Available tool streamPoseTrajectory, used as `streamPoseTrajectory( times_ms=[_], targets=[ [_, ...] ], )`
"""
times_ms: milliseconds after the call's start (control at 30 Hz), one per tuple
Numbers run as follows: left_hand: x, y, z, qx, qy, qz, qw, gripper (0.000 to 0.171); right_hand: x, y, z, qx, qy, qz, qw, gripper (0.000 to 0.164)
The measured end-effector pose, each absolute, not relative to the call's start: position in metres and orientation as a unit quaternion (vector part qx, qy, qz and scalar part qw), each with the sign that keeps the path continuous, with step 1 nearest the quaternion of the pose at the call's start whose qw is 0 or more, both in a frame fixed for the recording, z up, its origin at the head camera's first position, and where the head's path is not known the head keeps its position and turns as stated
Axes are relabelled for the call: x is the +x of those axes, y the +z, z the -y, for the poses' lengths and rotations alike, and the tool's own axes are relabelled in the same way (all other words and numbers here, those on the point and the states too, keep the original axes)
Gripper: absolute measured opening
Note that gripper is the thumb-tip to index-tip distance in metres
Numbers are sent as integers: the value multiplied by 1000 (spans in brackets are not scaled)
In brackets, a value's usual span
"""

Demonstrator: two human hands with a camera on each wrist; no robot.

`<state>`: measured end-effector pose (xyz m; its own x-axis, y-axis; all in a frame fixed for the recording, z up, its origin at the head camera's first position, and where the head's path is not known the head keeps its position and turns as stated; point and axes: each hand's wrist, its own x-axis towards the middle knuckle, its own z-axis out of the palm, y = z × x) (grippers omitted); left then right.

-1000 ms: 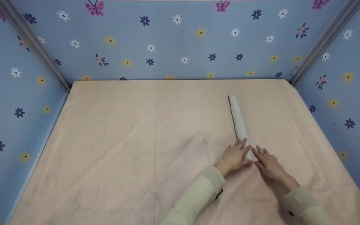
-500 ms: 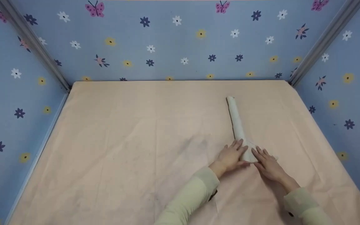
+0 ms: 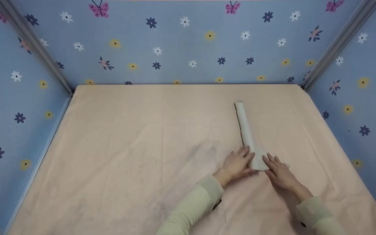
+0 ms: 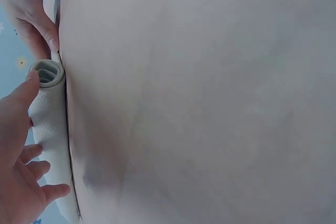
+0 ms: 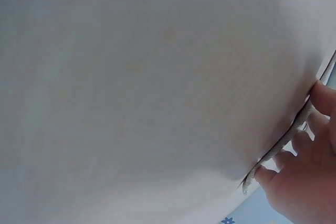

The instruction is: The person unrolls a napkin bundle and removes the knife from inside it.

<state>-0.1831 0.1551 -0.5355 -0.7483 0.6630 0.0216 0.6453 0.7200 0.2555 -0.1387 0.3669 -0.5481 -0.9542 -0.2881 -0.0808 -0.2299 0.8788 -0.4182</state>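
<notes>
A pale green towel (image 3: 246,125), rolled into a long narrow tube, lies on the table's right half. A small flat flap (image 3: 260,158) of it spreads from the roll's near end. My left hand (image 3: 236,164) rests along the roll's left side at the near end, fingers extended. In the left wrist view, the thumb is beside the roll's spiral end (image 4: 47,73), with the fingers spread along its side. My right hand (image 3: 282,174) presses on the flap with straight fingers, covering part of it. In the right wrist view, its fingertips lie along the towel's edge (image 5: 286,137).
A creased peach cloth (image 3: 126,147) covers the table. Blue flowered panels (image 3: 188,42) stand at the back and both sides, with grey posts (image 3: 343,42) at the back corners.
My left hand and the roll have shifted left, the roll's far end too. More of the flat flap shows between my hands. The right hand has stayed in place.
</notes>
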Motion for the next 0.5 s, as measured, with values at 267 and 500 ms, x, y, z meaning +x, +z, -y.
streamPoseTrajectory(
  times_ms=[267, 500],
  targets=[
    [-181, -536, -149, 349, 105, -931, 23, 62, -139, -546, -366, -135, -210, -966, 71, 52],
    [-178, -536, -144, 340, 103, -934, 32, 61, -139, -543, -366, -137, -206, -966, 73, 52]
  ],
)
